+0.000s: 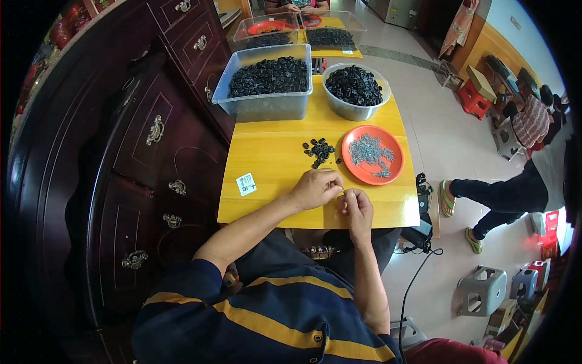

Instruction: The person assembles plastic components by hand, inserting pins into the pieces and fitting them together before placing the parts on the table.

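The left hand [318, 187] and right hand [358, 209] meet near the front edge of a yellow counter [276, 142], their fingers bent and drawn in to a pinch, the thumbs and forefingers almost touching; whatever may sit between the fingertips is too small to make out, so I cannot tell what either has hold of. Just beyond the left hand lies a loose cluster of small black pieces [319, 150], with one more lying apart near the plate. That red plate [393, 138], to the right of the cluster and beyond the right hand, carries a heap of thin silvery metal bits [368, 150]. To the left, well apart from the hands, a white label [246, 184] lies on the counter. At the far end stand a clear rectangular bin [270, 109] and, to its right, a round translucent tub [354, 113], both filled with black pieces. Beyond them, a second yellow counter [333, 54] bears more clear bins, and a co-worker's hands [301, 10] show behind it. A dark wooden cabinet [136, 148] lines the left side; on the right, across the pale floor [412, 100], are a person in green sandals [474, 241] and a grey stool [483, 290].
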Action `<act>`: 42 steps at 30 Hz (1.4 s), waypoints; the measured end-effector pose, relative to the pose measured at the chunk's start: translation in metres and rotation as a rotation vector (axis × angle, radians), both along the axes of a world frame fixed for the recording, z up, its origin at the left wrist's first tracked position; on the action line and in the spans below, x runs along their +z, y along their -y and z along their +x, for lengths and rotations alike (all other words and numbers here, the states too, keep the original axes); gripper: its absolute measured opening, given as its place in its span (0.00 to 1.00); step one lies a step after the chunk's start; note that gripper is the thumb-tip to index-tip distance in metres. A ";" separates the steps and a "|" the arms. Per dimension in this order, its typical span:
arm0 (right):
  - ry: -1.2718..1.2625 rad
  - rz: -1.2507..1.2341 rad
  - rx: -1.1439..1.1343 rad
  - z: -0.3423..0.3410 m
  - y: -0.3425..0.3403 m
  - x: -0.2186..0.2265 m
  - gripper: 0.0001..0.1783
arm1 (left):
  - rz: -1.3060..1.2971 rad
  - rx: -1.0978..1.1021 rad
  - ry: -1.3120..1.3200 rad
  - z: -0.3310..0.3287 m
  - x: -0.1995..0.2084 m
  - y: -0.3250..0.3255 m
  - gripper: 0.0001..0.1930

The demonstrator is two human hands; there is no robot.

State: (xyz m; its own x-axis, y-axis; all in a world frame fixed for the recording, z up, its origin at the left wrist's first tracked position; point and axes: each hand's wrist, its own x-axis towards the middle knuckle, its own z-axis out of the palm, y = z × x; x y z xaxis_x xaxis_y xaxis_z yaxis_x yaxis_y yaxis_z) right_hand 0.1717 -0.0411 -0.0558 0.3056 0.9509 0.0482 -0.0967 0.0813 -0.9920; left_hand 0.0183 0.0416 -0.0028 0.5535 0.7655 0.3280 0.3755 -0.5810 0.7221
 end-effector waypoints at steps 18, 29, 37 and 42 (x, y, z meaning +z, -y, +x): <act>-0.309 -0.107 0.093 0.013 0.005 -0.001 0.07 | 0.201 0.042 -0.189 0.067 0.005 -0.056 0.05; -0.308 -0.111 0.153 0.016 0.005 -0.006 0.07 | 0.255 0.058 -0.541 0.108 -0.027 -0.091 0.06; -0.288 -0.098 0.142 0.016 0.005 -0.005 0.08 | 0.292 -0.088 -0.796 0.121 -0.003 -0.091 0.08; -0.285 -0.089 0.133 0.012 0.008 -0.004 0.08 | 0.318 -0.104 -0.764 0.111 -0.008 -0.089 0.10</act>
